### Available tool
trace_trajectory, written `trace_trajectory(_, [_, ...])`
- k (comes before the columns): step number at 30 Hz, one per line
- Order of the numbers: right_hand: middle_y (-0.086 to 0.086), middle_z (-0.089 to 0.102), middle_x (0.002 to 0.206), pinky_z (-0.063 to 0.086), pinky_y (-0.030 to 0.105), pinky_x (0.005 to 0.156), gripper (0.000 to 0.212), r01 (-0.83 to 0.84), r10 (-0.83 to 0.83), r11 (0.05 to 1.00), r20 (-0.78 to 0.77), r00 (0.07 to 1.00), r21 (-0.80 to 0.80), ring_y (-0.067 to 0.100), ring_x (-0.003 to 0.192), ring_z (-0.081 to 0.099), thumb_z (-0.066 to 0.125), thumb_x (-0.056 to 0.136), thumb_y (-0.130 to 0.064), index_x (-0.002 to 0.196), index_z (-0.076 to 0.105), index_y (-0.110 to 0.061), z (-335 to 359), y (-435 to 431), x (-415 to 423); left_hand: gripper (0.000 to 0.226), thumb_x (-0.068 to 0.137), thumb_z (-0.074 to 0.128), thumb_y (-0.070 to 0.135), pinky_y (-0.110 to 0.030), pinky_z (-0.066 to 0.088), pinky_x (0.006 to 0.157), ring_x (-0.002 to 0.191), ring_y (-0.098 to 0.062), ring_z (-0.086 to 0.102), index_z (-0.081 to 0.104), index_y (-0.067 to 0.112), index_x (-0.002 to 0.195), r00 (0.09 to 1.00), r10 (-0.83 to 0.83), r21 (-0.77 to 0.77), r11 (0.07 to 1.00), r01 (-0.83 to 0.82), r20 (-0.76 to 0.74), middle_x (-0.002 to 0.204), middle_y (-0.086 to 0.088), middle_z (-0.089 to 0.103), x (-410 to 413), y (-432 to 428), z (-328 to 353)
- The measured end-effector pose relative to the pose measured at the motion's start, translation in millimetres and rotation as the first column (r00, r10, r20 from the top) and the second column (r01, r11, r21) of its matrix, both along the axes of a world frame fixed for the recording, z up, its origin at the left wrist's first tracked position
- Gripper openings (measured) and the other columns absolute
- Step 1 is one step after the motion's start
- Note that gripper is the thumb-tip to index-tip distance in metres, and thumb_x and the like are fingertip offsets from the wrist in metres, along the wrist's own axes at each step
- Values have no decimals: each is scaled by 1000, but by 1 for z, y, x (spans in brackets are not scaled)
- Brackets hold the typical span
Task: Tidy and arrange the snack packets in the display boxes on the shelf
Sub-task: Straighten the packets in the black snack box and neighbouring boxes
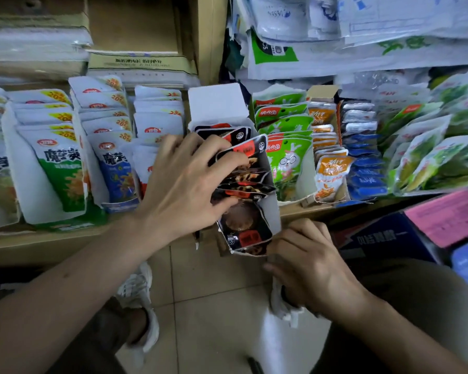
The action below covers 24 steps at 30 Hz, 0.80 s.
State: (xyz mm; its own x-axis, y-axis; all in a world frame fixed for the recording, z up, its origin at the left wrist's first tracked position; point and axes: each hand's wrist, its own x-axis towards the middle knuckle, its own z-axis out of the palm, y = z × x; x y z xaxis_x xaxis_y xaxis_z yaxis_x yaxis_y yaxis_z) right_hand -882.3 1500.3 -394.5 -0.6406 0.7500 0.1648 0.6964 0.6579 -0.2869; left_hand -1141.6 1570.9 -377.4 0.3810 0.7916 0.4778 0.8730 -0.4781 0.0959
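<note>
A white display box (270, 211) stands at the middle of the wooden shelf (38, 244), its lid flap up, its front hanging over the shelf's edge. Black snack packets (250, 168) with red labels fill it. My left hand (184, 182) lies over the box's left side, fingers closed around the packets. My right hand (305, 263) grips the box's torn front end from below and also holds a crumpled white scrap (283, 306).
More display boxes line the shelf: white konjac packets (62, 163) at left, green packets (287, 157), orange packets (328, 171) and blue packets (366, 171) at right. A dark box with a pink sheet (449, 217) sits lower right. Tiled floor and my shoe (135, 292) below.
</note>
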Motion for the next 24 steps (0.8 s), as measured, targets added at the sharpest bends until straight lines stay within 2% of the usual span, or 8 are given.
trace_trajectory(4, [-13, 60, 111, 33, 38, 81, 22, 42, -42, 999, 113, 993, -1, 22, 103, 48, 66, 90, -40, 107, 67, -27, 8, -12, 7, 55, 73, 80, 50, -44, 34, 80, 98, -33, 52, 65, 24, 120, 1000, -11, -4, 1000, 11, 16, 118, -7, 58, 10, -11, -4])
trace_trajectory(8, [-6, 54, 123, 34, 44, 82, 32, 62, -50, 998, 281, 958, -32, 28, 109, 45, 67, 82, -47, 110, 65, -32, 11, -9, -1, 55, 72, 80, 49, -44, 34, 79, 98, -33, 52, 65, 22, 119, 999, -13, -17, 1000, 14, 34, 118, -8, 57, 10, -9, -9])
trace_trajectory(12, [-9, 44, 144, 37, 45, 82, 37, 65, -22, 990, 315, 949, -127, 29, 116, 43, 60, 82, -51, 118, 62, -39, 13, -7, 4, 54, 73, 81, 48, -44, 36, 79, 97, -33, 51, 65, 22, 118, 998, -26, -19, 999, 27, 49, 118, -8, 57, 10, -11, -10])
trace_trajectory(14, [-10, 42, 147, 38, 44, 82, 44, 69, -22, 990, 351, 936, -121, 28, 113, 45, 53, 82, -51, 125, 57, -41, 12, -6, 1, 54, 72, 81, 48, -44, 36, 78, 96, -33, 52, 66, 21, 116, 998, -32, -25, 999, 34, 54, 118, -7, 58, 9, -11, -10])
trace_trajectory(16, [-8, 43, 148, 39, 43, 80, 52, 79, -34, 992, 379, 925, -103, 28, 107, 47, 57, 81, -49, 132, 53, -40, 9, -1, -6, 54, 71, 82, 48, -44, 36, 79, 96, -33, 52, 66, 22, 116, 997, -31, -34, 999, 34, 68, 118, -7, 59, 8, -10, -11])
trace_trajectory(20, [-8, 44, 150, 40, 43, 77, 48, 73, -50, 996, 359, 932, -50, 28, 100, 47, 53, 88, -38, 135, 54, -35, 7, 4, -18, 54, 71, 82, 50, -44, 37, 80, 97, -32, 52, 67, 24, 116, 997, -32, -48, 998, 35, 69, 119, -6, 59, 7, -10, -12])
trace_trajectory(24, [-16, 38, 154, 38, 42, 81, 59, 119, -94, 987, 217, 972, -104, 23, 103, 45, 58, 88, -41, 144, 46, -28, 14, 7, -11, 56, 74, 80, 51, -46, 38, 82, 101, -33, 53, 67, 24, 121, 996, -72, -75, 994, 76, 58, 124, -6, 58, 2, -7, -12])
